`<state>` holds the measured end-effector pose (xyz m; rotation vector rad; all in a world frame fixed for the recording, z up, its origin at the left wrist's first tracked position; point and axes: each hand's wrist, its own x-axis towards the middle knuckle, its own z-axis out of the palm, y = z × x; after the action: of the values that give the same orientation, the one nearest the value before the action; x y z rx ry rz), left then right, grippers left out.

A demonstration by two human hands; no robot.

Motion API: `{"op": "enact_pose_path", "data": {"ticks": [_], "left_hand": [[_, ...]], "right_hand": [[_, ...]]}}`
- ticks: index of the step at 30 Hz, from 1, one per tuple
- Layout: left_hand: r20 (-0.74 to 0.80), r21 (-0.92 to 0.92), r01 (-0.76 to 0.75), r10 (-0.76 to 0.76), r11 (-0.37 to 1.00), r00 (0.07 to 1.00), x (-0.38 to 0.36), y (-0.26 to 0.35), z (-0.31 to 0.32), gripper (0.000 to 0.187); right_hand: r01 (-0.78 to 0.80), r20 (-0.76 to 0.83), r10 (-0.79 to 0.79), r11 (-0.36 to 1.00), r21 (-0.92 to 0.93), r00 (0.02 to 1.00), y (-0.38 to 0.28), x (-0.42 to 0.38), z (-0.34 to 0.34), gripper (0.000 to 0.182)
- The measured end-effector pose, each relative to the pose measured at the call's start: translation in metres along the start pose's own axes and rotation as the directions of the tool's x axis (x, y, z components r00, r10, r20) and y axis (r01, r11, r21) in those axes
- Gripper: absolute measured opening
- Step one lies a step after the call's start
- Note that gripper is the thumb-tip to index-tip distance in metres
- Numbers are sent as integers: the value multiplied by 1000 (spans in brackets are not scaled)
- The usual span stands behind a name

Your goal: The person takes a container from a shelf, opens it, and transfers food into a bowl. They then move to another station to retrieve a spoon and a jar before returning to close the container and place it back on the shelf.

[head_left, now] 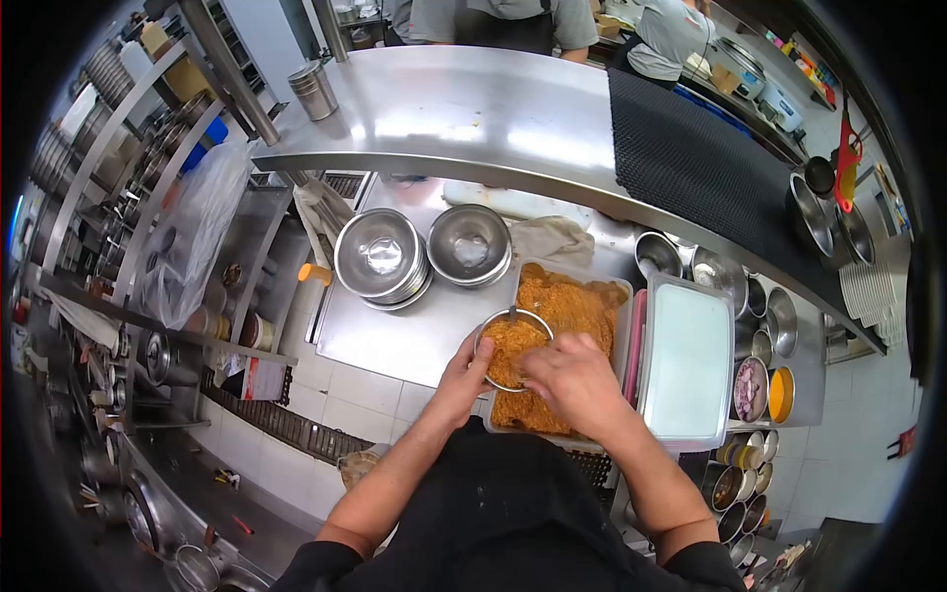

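Hands (518,380) at bowl (514,348) of orange food (567,306) (right perhaps gripping rim)

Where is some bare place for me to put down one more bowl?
The steel counter is bare in front of the two bowl stacks, left of the food tub. The raised shelf has a wide bare stretch between the metal canister and the black mat. It is crowded right of the lidded container, with bowls close together.

Black mat (691,148) on upper shelf (444,109), steel canister (314,92) at its left end. Plates (872,295) stacked far right. Plastic bag (192,237) on left rack (148,222).
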<state>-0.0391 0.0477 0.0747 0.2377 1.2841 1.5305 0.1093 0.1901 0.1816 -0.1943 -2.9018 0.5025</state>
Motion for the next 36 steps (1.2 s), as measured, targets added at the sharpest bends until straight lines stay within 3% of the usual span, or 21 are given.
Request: {"op": "enact_pose_path", "data": {"ticks": [3, 5, 10, 14, 16, 18, 23, 26, 29, 32, 35, 36], "left_hand": [[34, 75, 17, -20, 997, 999, -3, 3, 10, 67], [53, 112, 6, -12, 994, 999, -4, -3, 8, 69], [66, 26, -2, 0, 1000, 998, -2, -8, 0, 68], [-5, -2, -16, 16, 1000, 1000, 6, -14, -27, 71], [-61, -42, -48, 46, 998, 997, 3, -19, -37, 70], [-91, -81, -87, 80, 993, 993, -1, -11, -41, 68], [-177, -26, -119, 113, 993, 978, -4, -1, -55, 77], [-187, 4, -138, 137, 990, 973, -9, 2, -60, 80], [-248, 5, -106, 104, 994, 963, -15, -1, -62, 78], [-220, -61, -128, 111, 990, 969, -24, -7, -61, 73], [-230, -73, -107, 88, 992, 969, -25, -19, -66, 73], [-224, -74, -102, 83, 992, 971, -26, -20, -66, 73]], "right_hand": [[10, 27, -9, 999, -39, 1000, -1, 12, 0, 31], [-14, -22, 15, 999, 47, 1000, 1, 14, -2, 28], [-127, -147, 155, 975, 183, 977, 6, -2, -25, 30], [-396, -247, 459, 879, 267, 853, 37, -28, -14, 31], [-537, -236, 634, 760, 366, 736, 63, -33, 20, 31], [-643, -159, 701, 706, 298, 696, 93, -33, 66, 30], [-644, -76, 706, 680, 351, 704, 134, -4, 155, 28], [-566, -18, 598, 767, 303, 801, 135, 7, 181, 25], [-367, 44, 366, 907, 209, 930, 109, -3, 175, 22], [-242, 187, 196, 934, 264, 963, 91, -24, 171, 21], [-291, 266, 230, 931, 219, 936, 79, -43, 173, 22], [-320, 283, 236, 897, 306, 930, 83, -45, 175, 23]]}}
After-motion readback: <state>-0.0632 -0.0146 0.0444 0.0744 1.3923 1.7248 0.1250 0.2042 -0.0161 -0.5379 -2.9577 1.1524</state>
